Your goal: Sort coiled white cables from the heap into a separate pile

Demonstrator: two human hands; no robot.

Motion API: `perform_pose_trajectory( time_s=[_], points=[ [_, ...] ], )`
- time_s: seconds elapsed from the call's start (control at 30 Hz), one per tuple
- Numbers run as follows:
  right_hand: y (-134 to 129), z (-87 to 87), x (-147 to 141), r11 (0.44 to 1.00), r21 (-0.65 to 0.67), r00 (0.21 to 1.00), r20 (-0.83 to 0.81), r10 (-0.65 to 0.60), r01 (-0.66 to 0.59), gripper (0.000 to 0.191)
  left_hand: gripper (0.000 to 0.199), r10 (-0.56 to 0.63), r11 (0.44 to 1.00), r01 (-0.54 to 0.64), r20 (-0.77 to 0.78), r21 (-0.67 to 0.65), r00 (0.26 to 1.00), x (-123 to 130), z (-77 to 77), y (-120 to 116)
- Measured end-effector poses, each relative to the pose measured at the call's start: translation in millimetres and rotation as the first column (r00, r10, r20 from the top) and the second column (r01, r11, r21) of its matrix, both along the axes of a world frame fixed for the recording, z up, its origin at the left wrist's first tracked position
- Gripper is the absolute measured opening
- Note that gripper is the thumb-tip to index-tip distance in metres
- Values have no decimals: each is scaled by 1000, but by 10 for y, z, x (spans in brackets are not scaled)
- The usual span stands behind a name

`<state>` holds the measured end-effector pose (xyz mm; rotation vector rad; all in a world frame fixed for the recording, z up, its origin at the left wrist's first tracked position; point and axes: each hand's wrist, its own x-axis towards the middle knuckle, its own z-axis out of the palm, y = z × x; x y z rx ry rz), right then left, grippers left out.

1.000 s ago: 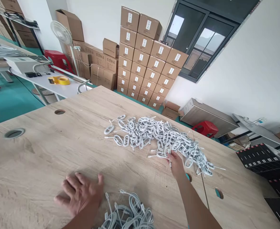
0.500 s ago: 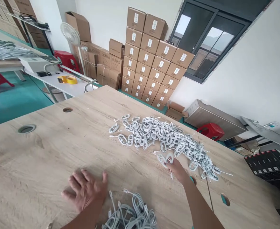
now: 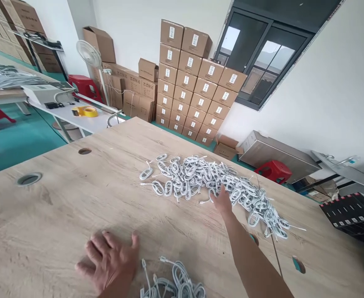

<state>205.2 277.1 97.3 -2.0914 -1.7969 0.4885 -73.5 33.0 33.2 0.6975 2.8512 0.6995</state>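
A long heap of coiled white cables lies across the wooden table. At the near side of this heap is my right hand, its fingers over the coils; whether a cable is between them is hard to make out. My left hand rests palm down on the tabletop with its fingers spread, holding nothing. Just right of it, at the bottom edge of the view, is a second, smaller bunch of cables, partly cut off.
Round holes pierce the tabletop. Beyond the table stand stacked cartons, a fan, a red stool and a side table with yellow tape. Black boxes are at the right.
My right hand has moved up and forward to the large heap; the coiled cable seen in it before no longer shows there. My left hand stays flat on the table. The view has shifted slightly.
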Motion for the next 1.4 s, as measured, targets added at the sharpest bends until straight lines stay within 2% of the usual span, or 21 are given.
perform_pose_trajectory(
  time_s=[0.07, 0.17, 0.27, 0.33, 0.4, 0.47, 0.53, 0.6, 0.63, 0.67, 0.7, 0.73, 0.77, 0.8, 0.83, 0.87, 0.9, 0.97, 1.13, 1.27, 1.4],
  points=[
    [132, -44, -65, 999, 2, 996, 85, -36, 36, 78, 95, 30, 1000, -30, -102, -3, 994, 13, -15, -2],
    [189, -118, -50, 996, 87, 997, 78, -16, 9, 60, 95, 25, 999, -29, -138, -23, 990, 30, -29, -8],
    [138, -227, 85, 983, 185, 997, -74, -4, 18, 41, 95, 24, 999, -28, -116, -34, 993, 29, -46, -13],
    [47, -282, 211, 980, 186, 968, -248, -29, 77, 31, 95, 19, 999, -23, -105, -36, 994, 16, -64, -17],
    [-99, -285, 339, 981, 145, 887, -460, -45, 125, 33, 95, 10, 999, -15, -102, -41, 995, -1, -87, -19],
    [-307, -217, 455, 988, 103, 761, -648, -23, 118, 41, 96, -2, 999, -2, -106, -37, 994, -19, -114, -21],
    [-571, -84, 564, 995, 82, 637, -771, 33, 48, 47, 97, -5, 1000, 3, -117, -20, 993, -32, -136, -22],
    [-857, 78, 676, 991, 35, 554, -826, 100, -127, 47, 99, -4, 1000, 3, -126, -2, 992, -38, -146, -19],
    [-986, 155, 733, 961, -21, 529, -838, 133, -275, 46, 99, 0, 1000, 1, -128, 5, 992, -38, -147, -17],
    [-1090, 220, 789, 890, -100, 515, -842, 163, -445, 46, 100, 0, 1000, 1, -126, 10, 992, -37, -145, -13],
    [-1156, 268, 840, 788, -184, 515, -836, 189, -587, 48, 101, 1, 1000, 1, -125, 15, 992, -35, -141, -8],
    [-1175, 298, 884, 701, -254, 533, -819, 211, -666, 49, 101, 2, 1000, 1, -127, 18, 992, -33, -138, -3],
    [-1142, 307, 919, 678, -295, 573, -787, 228, -673, 50, 101, 8, 1000, -5, -132, 18, 991, -31, -135, 3],
    [-1056, 297, 942, 738, -298, 640, -733, 229, -606, 51, 101, 13, 1000, -11, -136, 14, 991, -30, -133, 8],
    [-926, 271, 953, 850, -254, 730, -653, 201, -461, 52, 102, 17, 1000, -16, -139, 7, 990, -29, -132, 11],
    [-762, 231, 949, 949, -165, 820, -557, 135, -269, 54, 102, 19, 1000, -19, -143, 2, 990, -28, -132, 12],
    [-580, 182, 931, 995, -58, 887, -460, 46, -81, 58, 103, 21, 1000, -21, -147, -1, 989, -27, -133, 11],
    [-221, 70, 845, 983, 100, 946, -302, -117, 154, 73, 104, 17, 1000, -17, -160, 1, 987, -25, -136, 3],
    [318, -173, 530, 919, 198, 937, -151, -316, 342, 100, 101, 10, 1000, -13, -170, -18, 985, -31, -159, -15],
    [466, -218, 590, 898, 186, 912, -186, -366, 399, 86, 104, 10, 999, -15, -131, -39, 991, -41, -171, -11],
    [446, -165, 885, 914, 164, 915, -233, -329, 371, 49, 100, 7, 1000, -10, -126, -23, 992, -25, -147, -9]
  ],
)
